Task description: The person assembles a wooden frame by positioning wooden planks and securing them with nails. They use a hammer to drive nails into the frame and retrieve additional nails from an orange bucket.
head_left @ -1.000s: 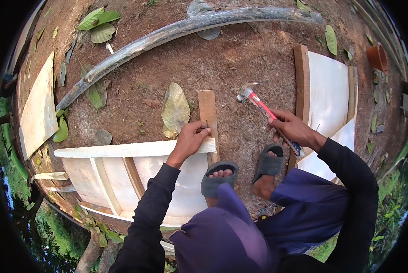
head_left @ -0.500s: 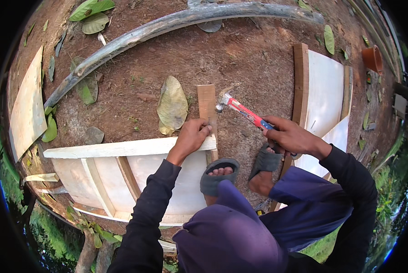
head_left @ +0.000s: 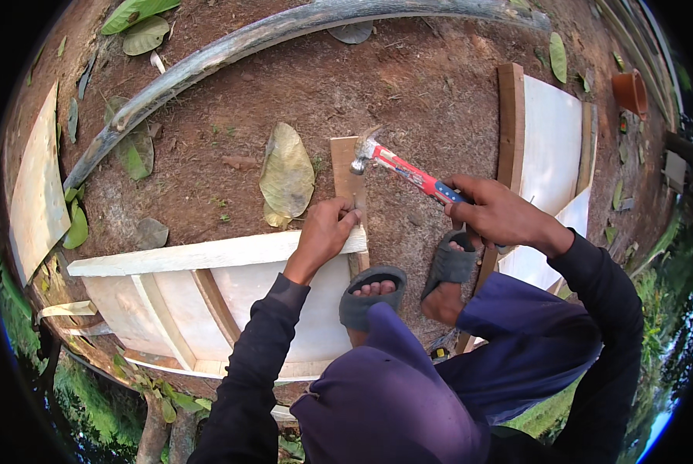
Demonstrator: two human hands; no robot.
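Ground: bare brown soil (head_left: 207, 178) outdoors, scattered with dry leaves; grass along the lower rim.
Nearest: the person squats, grey sandals (head_left: 371, 286) on the soil, one just beside the framed panel.
Panel: a pale wooden frame (head_left: 207, 254) lies flat, its top rail running left to right.
Left hand: the left hand (head_left: 325, 232) rests on the rail's right end, fingers pinched together at the slat's edge, likely on a nail too small to make out.
Slat: a short brown slat (head_left: 348, 174) lies under the rail's end, long axis pointing away from the person.
Right hand: the right hand (head_left: 495, 213) is clamped on the hammer (head_left: 408, 172) handle.
Hammer: handle slants up-left, steel head just above the slat, near the left fingers.
Progress: joint looks unfinished; nailing seems only starting.
Farther: a second panel (head_left: 551, 143) at right, a long grey pipe (head_left: 284, 35) beyond.
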